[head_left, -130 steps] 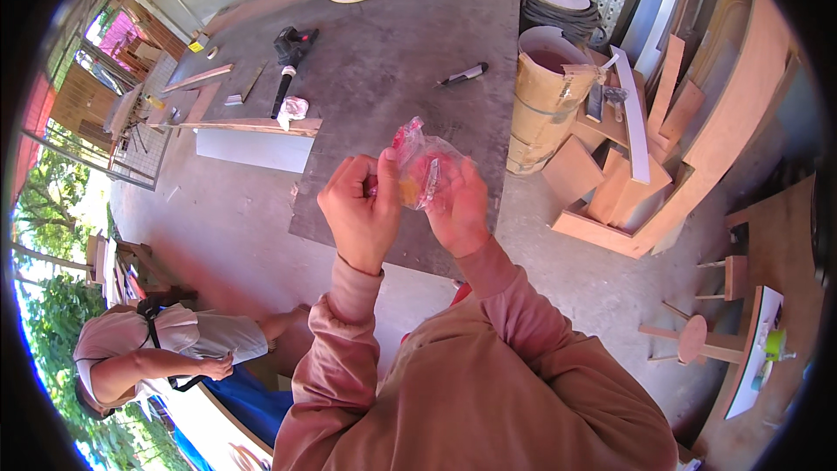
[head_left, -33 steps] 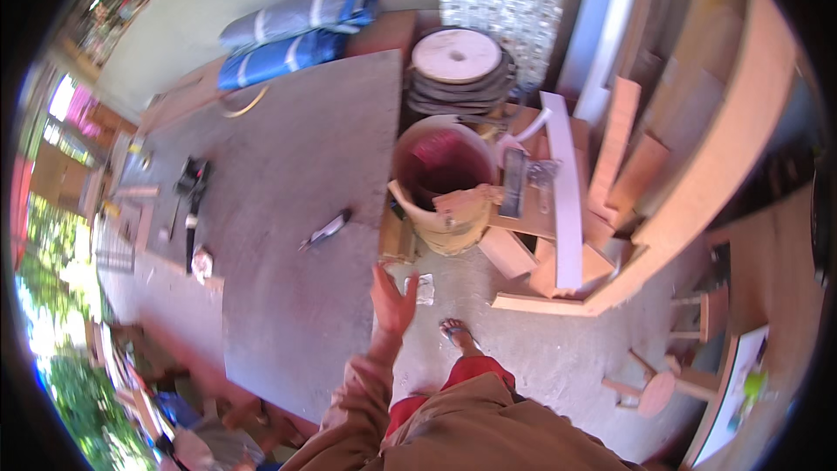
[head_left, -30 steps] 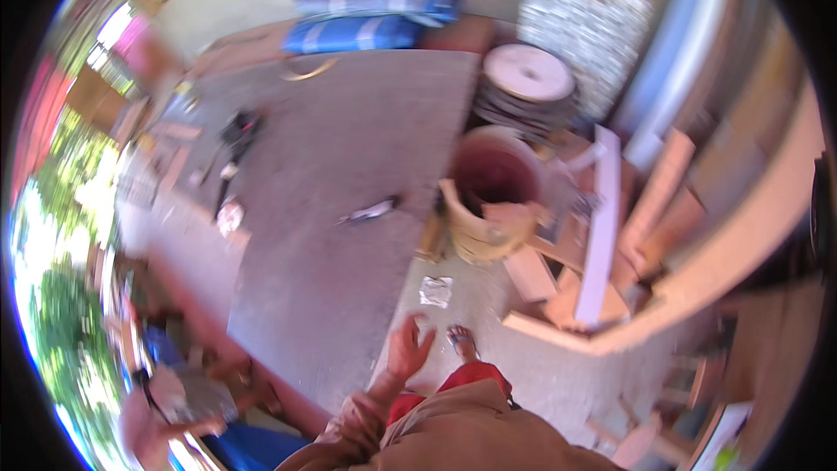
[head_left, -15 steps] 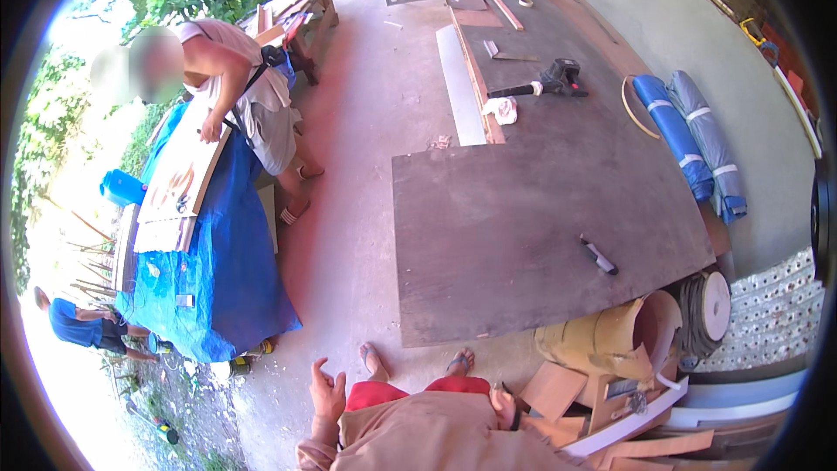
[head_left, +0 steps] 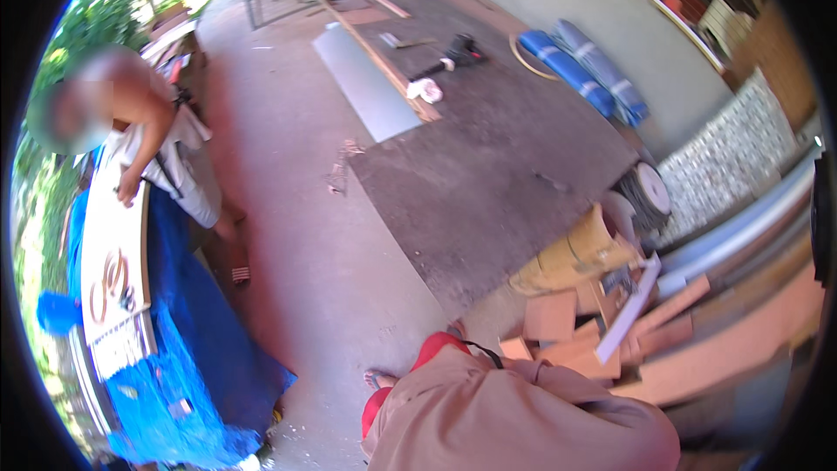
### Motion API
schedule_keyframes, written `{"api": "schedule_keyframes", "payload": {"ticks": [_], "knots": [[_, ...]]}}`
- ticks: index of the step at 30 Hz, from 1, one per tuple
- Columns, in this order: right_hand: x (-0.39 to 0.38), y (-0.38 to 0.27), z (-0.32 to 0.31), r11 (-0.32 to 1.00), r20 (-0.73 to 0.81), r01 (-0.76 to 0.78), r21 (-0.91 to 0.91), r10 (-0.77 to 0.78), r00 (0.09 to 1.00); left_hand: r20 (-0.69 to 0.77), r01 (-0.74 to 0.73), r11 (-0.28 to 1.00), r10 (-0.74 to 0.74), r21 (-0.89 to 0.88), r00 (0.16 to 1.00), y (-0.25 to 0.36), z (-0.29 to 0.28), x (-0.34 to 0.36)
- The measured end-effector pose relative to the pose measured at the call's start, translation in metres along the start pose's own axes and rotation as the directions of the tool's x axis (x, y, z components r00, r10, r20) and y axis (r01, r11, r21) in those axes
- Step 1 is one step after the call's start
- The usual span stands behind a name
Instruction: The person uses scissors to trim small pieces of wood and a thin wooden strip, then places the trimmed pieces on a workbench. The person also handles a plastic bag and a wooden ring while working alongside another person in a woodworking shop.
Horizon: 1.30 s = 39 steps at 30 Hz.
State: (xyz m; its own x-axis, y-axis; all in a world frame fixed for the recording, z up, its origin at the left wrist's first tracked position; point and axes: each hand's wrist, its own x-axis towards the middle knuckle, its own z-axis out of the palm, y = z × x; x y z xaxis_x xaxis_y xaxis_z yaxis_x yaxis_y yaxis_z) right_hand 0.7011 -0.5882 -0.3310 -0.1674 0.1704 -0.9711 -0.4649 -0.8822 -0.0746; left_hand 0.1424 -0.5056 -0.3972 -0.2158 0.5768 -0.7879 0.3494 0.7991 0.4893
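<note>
"Brown cloth of a shirt is seen at the near edge; where are the hands?"

"Neither the left hand nor the right hand is shown; whether they are apart, together or clamped on something cannot be told. Beyond the shirt, a dark band is seen, its fastening not made out."

"What is placed nearest?"

"Wood offcuts, heaped just right of the shirt. Among them a pale strip is laid, its long axis slanted from near left to far right."

"Which hand is nearer?"

"That cannot be judged with both unseen; the heap is merely faced by the body's right side."

"And farther off?"

"Beside the dark tabletop a cardboard drum is set. On that board a slender dark thing is blurred beyond naming."
</note>
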Motion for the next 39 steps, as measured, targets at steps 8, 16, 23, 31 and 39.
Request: {"api": "schedule_keyframes", "payload": {"ticks": [8,16,23,31,39], "knots": [[-0.136,-0.117,-0.013,0.902,0.382,0.429,-0.058,-0.376,0.844,0.09,-0.035,0.981,0.053,-0.19,0.994,0.074,-0.036,0.038],[-0.167,-0.332,-0.23,0.565,-0.576,0.331,-0.756,-0.814,0.074,0.014,-0.36,0.933,0.36,-0.024,0.933,0.185,-0.093,0.075],[-0.144,-0.396,-0.306,0.614,-0.613,-0.033,-0.789,-0.789,-0.029,-0.153,-0.312,0.924,0.349,0.223,0.925,0.238,-0.115,0.036],[-0.137,-0.403,-0.314,0.545,-0.605,-0.407,-0.733,-0.796,0.024,-0.29,-0.196,0.976,0.215,0.092,0.932,0.22,-0.096,0.02],[-0.098,-0.355,-0.345,0.508,-0.475,-0.089,-0.857,-0.844,-0.251,-0.363,-0.012,0.985,-0.052,-0.173,0.93,0.152,-0.057,0.016]]}}
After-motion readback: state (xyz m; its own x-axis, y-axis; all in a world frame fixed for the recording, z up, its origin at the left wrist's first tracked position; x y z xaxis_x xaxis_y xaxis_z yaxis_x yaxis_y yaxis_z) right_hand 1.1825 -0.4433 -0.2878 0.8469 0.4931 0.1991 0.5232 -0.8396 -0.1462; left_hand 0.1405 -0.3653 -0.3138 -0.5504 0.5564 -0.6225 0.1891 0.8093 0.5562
